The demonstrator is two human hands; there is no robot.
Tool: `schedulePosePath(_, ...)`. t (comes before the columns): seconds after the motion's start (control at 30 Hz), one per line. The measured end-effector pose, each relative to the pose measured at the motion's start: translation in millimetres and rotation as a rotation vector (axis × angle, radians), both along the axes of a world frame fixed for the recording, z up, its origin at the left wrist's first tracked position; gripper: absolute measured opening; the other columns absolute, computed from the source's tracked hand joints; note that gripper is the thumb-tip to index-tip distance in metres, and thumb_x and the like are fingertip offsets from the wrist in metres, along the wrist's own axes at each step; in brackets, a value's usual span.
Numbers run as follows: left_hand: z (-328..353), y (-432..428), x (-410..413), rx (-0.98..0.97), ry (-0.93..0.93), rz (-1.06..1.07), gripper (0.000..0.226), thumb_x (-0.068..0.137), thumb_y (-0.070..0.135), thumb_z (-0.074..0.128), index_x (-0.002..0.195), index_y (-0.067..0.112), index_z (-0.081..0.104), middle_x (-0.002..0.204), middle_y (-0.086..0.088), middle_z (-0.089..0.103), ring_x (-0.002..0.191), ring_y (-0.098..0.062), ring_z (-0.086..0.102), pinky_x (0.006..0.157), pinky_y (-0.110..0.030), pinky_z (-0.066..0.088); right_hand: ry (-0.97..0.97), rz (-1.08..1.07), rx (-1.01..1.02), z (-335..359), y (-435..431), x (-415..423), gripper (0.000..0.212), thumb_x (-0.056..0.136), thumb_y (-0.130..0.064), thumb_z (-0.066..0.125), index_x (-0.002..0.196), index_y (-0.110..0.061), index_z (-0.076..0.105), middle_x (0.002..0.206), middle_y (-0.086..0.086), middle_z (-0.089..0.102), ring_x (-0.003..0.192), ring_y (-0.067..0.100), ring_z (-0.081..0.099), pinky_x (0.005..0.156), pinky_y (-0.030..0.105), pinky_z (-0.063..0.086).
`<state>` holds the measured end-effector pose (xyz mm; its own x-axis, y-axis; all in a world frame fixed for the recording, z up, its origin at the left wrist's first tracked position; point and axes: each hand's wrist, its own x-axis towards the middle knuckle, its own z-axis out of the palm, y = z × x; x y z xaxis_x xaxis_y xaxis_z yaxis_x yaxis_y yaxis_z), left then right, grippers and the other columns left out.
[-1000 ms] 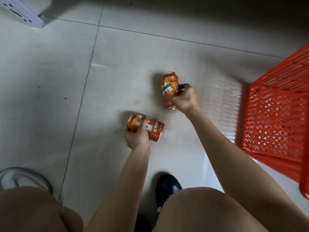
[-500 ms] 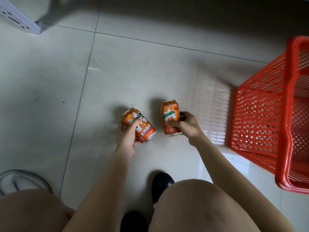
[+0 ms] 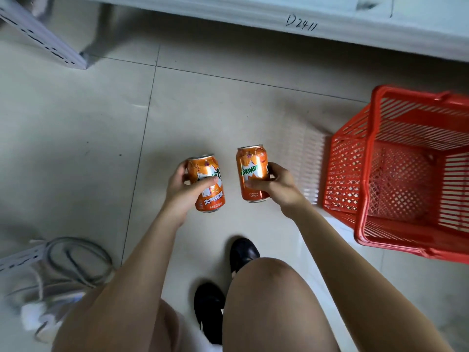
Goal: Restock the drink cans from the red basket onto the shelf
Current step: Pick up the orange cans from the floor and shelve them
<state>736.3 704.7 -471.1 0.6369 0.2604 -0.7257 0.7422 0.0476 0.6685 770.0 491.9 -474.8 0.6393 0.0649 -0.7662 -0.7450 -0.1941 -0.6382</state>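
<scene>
I hold two orange drink cans above the tiled floor. My left hand (image 3: 184,190) is wrapped around the left orange can (image 3: 209,185), which stands nearly upright. My right hand (image 3: 275,182) grips the right orange can (image 3: 251,171), upright with its Mirinda label facing me. The red basket (image 3: 365,158) stands on the floor to the right; the part of its inside that shows holds no cans. The grey shelf edge (image 3: 253,13), marked D2411, runs across the top of the view.
A perforated grey shelf post (image 3: 43,39) slants in at the top left. Grey cables (image 3: 78,260) and another perforated rail lie on the floor at the lower left. My knees and black shoes (image 3: 243,252) fill the bottom of the view.
The left can has gone from tilted to nearly upright, and both cans now sit level, side by side. The view has tipped up, bringing the shelf edge and the basket's inside into sight.
</scene>
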Motion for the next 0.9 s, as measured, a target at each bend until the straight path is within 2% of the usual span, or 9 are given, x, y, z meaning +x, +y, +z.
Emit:
schedulePosePath(0.13, 57, -1, 1, 0.065, -0.006, -0.061, 0.059, 0.069, 0.018, 0.086, 0.117, 0.032, 0.055, 0.107, 0.009, 0.065, 0.092, -0.008, 0.065, 0.068, -0.023, 0.052, 0.013, -0.032, -0.005, 54, -1, -3, 0.055, 0.073, -0.004, 0.080, 0.122, -0.008, 0.055, 0.105, 0.004, 0.063, 0.089, 0.017, 0.064, 0.066, 0.022, 0.053)
schedulePosePath(0.27, 119, -2, 6, 0.092, -0.002, -0.062, 0.067, 0.067, 0.020, 0.088, 0.124, 0.030, 0.054, 0.114, 0.006, 0.062, 0.102, -0.018, 0.064, 0.080, -0.033, 0.056, 0.001, -0.043, -0.022, 117, -4, -2, 0.058, 0.074, -0.004, 0.080, 0.125, -0.008, 0.053, 0.105, 0.003, 0.062, 0.085, 0.012, 0.063, 0.059, 0.015, 0.051)
schedulePosePath(0.37, 167, -4, 11, 0.087, -0.020, -0.066, 0.070, 0.066, 0.021, 0.088, 0.126, 0.030, 0.053, 0.118, 0.004, 0.062, 0.105, -0.019, 0.063, 0.083, -0.035, 0.056, -0.018, -0.045, -0.030, 165, -7, 1, 0.063, 0.072, -0.004, 0.081, 0.127, -0.008, 0.052, 0.105, 0.002, 0.062, 0.085, 0.012, 0.062, 0.062, 0.017, 0.051)
schedulePosePath(0.53, 256, -10, 15, 0.090, -0.041, -0.071, 0.069, 0.068, 0.021, 0.087, 0.126, 0.033, 0.051, 0.114, 0.009, 0.059, 0.099, -0.011, 0.061, 0.074, -0.026, 0.052, -0.050, -0.040, -0.026, 250, -13, 2, 0.066, 0.071, -0.002, 0.082, 0.129, -0.006, 0.050, 0.104, 0.003, 0.063, 0.091, 0.018, 0.064, 0.070, 0.020, 0.054)
schedulePosePath(0.7, 344, -19, 7, 0.081, -0.071, -0.099, 0.072, 0.067, 0.019, 0.087, 0.130, 0.029, 0.052, 0.112, 0.010, 0.062, 0.098, -0.009, 0.062, 0.075, -0.027, 0.053, -0.105, -0.025, -0.018, 331, -23, -5, 0.071, 0.068, -0.003, 0.084, 0.130, -0.010, 0.050, 0.109, 0.003, 0.065, 0.095, 0.017, 0.064, 0.072, 0.022, 0.052)
schedulePosePath(0.9, 441, -32, -14, 0.074, -0.165, -0.124, 0.073, 0.066, 0.015, 0.088, 0.129, 0.031, 0.053, 0.113, 0.011, 0.063, 0.095, -0.006, 0.064, 0.071, -0.023, 0.053, -0.201, -0.068, 0.026, 423, -29, -33, 0.070, 0.067, -0.002, 0.085, 0.127, -0.011, 0.052, 0.104, 0.001, 0.066, 0.094, 0.016, 0.064, 0.079, 0.026, 0.054)
